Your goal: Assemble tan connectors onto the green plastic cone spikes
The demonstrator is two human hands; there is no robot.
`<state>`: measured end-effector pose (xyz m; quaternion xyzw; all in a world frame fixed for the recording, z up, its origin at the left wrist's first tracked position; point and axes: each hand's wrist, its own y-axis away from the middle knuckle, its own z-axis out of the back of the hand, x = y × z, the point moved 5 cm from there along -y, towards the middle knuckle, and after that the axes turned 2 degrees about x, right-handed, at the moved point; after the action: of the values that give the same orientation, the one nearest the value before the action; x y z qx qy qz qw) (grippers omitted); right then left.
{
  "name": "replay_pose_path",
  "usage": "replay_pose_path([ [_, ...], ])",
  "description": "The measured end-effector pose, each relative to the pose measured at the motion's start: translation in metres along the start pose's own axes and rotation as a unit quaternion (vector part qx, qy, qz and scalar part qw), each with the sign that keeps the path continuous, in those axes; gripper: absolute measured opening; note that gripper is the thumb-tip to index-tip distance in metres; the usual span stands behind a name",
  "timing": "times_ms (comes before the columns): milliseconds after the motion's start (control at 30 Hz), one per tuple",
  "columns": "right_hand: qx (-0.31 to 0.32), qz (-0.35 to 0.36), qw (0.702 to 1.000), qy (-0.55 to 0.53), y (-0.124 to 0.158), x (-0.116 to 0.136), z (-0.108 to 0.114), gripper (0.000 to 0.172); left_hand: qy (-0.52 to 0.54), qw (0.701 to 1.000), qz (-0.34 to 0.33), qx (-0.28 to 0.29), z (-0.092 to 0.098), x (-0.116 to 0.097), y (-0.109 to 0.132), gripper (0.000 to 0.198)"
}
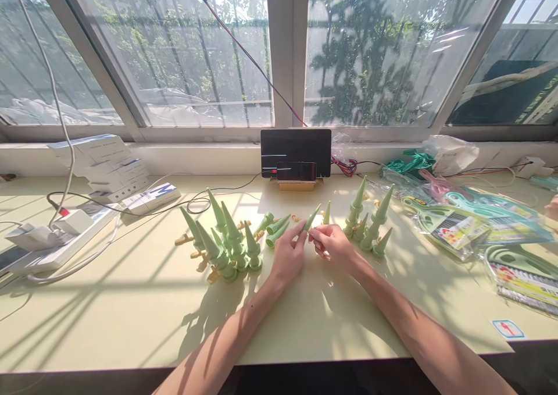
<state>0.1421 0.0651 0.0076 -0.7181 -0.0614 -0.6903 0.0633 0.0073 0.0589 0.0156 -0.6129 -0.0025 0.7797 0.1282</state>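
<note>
A small green cone points up and to the right from the closed fingers of my left hand. Right beside its base, my right hand is pinched; whatever its fingertips hold is too small to make out. To the left of my hands stands a group of green tower-like pieces with cone tops, with tan parts sticking out at their sides. Loose green cones lie just beyond my left hand. More green towers stand to the right, and a single cone shows behind my right hand.
A phone leans on a stand before a dark tablet at the back. White boxes and a power strip with cables occupy the left. Bagged green items lie right. Part of another person's hand shows at the right edge.
</note>
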Motion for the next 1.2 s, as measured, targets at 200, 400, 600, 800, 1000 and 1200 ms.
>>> replay_pose_path([
  [200,0.021,0.000,0.999,-0.049,-0.003,-0.005,0.000,0.038,0.016,1.000,0.016,-0.006,0.000,0.001,0.000,0.048],
  [400,0.026,-0.006,0.997,-0.067,-0.003,-0.007,0.001,0.039,0.029,0.999,0.024,-0.003,0.000,0.003,0.001,0.050],
  [600,-0.011,0.010,1.000,0.019,0.000,-0.001,0.001,0.040,0.073,0.996,0.057,0.006,-0.003,0.001,0.000,0.050],
  [800,-0.040,0.090,0.987,0.130,0.008,0.018,-0.003,0.041,0.180,0.973,0.138,0.028,-0.005,0.004,0.000,0.053],
  [1000,-0.058,0.148,0.973,0.166,0.012,0.024,-0.005,0.036,0.222,0.964,0.144,0.036,-0.006,0.006,0.000,0.054],
  [1200,-0.079,0.170,0.959,0.212,0.015,0.027,-0.005,0.037,0.225,0.963,0.141,0.038,-0.008,0.009,-0.001,0.056],
])
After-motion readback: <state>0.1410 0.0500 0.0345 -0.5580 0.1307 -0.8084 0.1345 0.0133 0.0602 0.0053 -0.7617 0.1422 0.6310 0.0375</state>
